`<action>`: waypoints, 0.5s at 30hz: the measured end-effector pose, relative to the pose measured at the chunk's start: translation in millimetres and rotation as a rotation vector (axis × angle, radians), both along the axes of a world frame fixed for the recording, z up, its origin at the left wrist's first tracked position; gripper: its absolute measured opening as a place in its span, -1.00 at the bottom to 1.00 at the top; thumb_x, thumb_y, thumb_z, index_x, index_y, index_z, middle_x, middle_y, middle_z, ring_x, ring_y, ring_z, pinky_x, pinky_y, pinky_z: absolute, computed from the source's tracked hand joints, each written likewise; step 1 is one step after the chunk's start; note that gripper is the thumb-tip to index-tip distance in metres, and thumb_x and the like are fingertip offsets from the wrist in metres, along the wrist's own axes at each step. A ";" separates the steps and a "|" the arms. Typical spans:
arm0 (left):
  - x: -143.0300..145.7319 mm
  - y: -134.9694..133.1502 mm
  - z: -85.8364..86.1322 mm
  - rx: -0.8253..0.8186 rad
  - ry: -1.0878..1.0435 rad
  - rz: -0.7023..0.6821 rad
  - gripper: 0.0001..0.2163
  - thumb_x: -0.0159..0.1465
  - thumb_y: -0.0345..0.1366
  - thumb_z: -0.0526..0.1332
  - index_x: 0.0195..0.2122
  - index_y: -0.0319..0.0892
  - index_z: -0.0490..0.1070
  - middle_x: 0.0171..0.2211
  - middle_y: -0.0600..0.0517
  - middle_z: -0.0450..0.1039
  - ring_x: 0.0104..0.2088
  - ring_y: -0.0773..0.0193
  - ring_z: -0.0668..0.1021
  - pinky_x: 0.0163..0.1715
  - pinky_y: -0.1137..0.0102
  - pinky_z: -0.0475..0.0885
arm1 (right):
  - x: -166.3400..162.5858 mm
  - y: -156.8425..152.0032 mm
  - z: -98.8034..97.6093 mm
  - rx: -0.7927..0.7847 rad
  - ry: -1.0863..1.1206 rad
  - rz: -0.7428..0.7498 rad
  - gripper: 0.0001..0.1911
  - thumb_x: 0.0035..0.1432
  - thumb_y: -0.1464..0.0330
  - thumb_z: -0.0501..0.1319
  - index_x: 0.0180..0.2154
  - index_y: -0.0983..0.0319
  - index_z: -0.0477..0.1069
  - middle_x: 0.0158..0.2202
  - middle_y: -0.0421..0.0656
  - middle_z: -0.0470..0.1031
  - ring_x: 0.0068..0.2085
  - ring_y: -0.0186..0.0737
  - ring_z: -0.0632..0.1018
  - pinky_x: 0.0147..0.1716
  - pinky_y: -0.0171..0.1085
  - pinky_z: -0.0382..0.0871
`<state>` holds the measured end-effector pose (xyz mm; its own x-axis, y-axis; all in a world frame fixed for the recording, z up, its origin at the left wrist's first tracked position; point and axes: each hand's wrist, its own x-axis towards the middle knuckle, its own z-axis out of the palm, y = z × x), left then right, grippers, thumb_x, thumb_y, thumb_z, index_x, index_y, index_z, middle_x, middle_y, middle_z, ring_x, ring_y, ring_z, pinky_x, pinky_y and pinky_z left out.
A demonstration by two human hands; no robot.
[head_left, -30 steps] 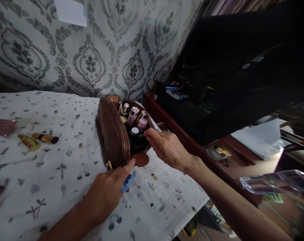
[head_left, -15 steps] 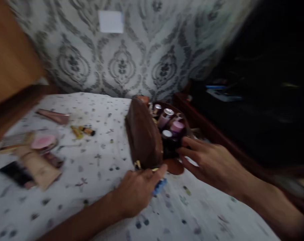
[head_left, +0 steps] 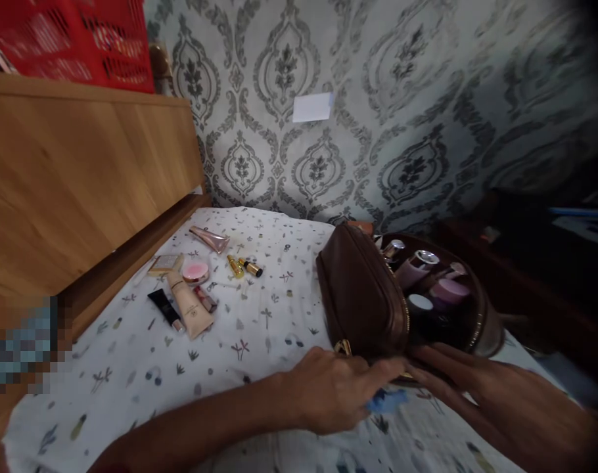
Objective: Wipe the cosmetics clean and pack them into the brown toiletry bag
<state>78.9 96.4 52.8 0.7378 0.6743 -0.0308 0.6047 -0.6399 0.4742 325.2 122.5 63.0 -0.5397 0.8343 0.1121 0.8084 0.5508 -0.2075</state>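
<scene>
A brown makeup bag [head_left: 361, 299] stands on the patterned white cloth, its lid tipped to the left and its gold zip undone. Inside show a pink-lidded jar [head_left: 449, 291], a white-capped container [head_left: 420, 303] and silver-topped bottles [head_left: 422, 263]. My left hand [head_left: 336, 391] is closed on the bag's front edge beside the gold zip pull [head_left: 343, 347], thumb side toward the opening. Over the front rim reach the fingers of my right hand [head_left: 496, 387], rim between thumb and fingers; their tips are partly hidden. A small blue item [head_left: 388, 401] lies beneath the left hand.
To the left on the cloth lie a beige tube [head_left: 188, 305], a black tube [head_left: 165, 309], a pink compact [head_left: 195, 270], a rose tube [head_left: 209, 239] and two small gold vials [head_left: 250, 267]. A wooden cabinet [head_left: 92, 157] bearing a red basket [head_left: 72, 46] borders the left side.
The view has swung left, bringing the cabinet and red basket into sight. My right hand has shifted from the bag's right front rim toward my left hand. The left keeps its hold.
</scene>
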 end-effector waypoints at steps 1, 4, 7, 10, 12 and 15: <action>-6.2 -1.4 -1.0 0.004 -0.009 0.004 -0.38 0.35 -0.26 0.07 0.36 -0.03 -0.21 0.12 -0.14 0.44 0.01 0.02 0.55 -0.14 0.16 0.49 | -3.3 -2.2 0.2 0.029 -0.012 -0.024 -0.80 0.27 0.10 0.15 -0.20 -0.02 0.49 -0.28 0.04 0.61 -0.45 -0.06 0.62 -0.53 -0.16 0.38; -30.0 -5.2 -6.2 0.043 -0.016 0.068 -0.45 0.33 -0.31 0.09 0.32 -0.09 -0.07 0.14 -0.12 0.42 0.05 0.08 0.53 -0.07 0.20 0.47 | -4.8 -9.5 -2.2 0.063 -0.041 -0.086 -0.77 0.23 0.05 0.18 -0.12 -0.10 0.47 -0.19 0.00 0.63 -0.38 0.01 0.65 -0.49 -0.13 0.42; -59.4 -7.5 -14.7 0.111 0.003 0.181 -0.60 0.34 -0.38 0.04 0.21 -0.14 0.15 0.09 -0.09 0.46 0.03 0.14 0.53 -0.05 0.27 0.45 | -0.7 -18.2 -4.9 0.064 -0.029 -0.141 -0.74 0.23 0.05 0.17 -0.04 -0.22 0.43 -0.10 -0.05 0.62 -0.34 0.02 0.66 -0.47 -0.12 0.44; -90.0 -8.1 -24.2 0.157 0.058 0.304 -0.69 0.34 -0.37 0.06 0.10 -0.17 0.29 0.02 -0.08 0.50 -0.02 0.13 0.55 -0.08 0.29 0.46 | -1.1 -27.6 -6.6 0.098 0.019 -0.147 -0.67 0.23 0.07 0.18 0.04 -0.27 0.38 -0.02 -0.02 0.59 -0.38 0.01 0.66 -0.49 -0.15 0.45; -109.5 -7.7 -29.3 0.187 0.085 0.390 -0.72 0.33 -0.37 0.07 0.05 -0.16 0.34 -0.02 -0.07 0.51 -0.05 0.14 0.56 -0.10 0.30 0.47 | -7.5 -33.7 -7.0 0.164 0.070 -0.090 -0.67 0.26 0.11 0.15 0.06 -0.20 0.40 -0.01 -0.01 0.58 -0.39 -0.03 0.66 -0.50 -0.20 0.49; -139.6 -6.4 -31.4 0.269 0.078 0.542 -0.72 0.27 -0.40 0.11 0.01 -0.13 0.39 -0.05 -0.04 0.53 -0.09 0.15 0.58 -0.11 0.31 0.46 | -27.4 -42.7 -6.6 0.275 0.171 0.074 -0.70 0.33 0.16 0.06 -0.01 0.00 0.47 -0.11 -0.09 0.63 -0.35 -0.12 0.68 -0.49 -0.30 0.55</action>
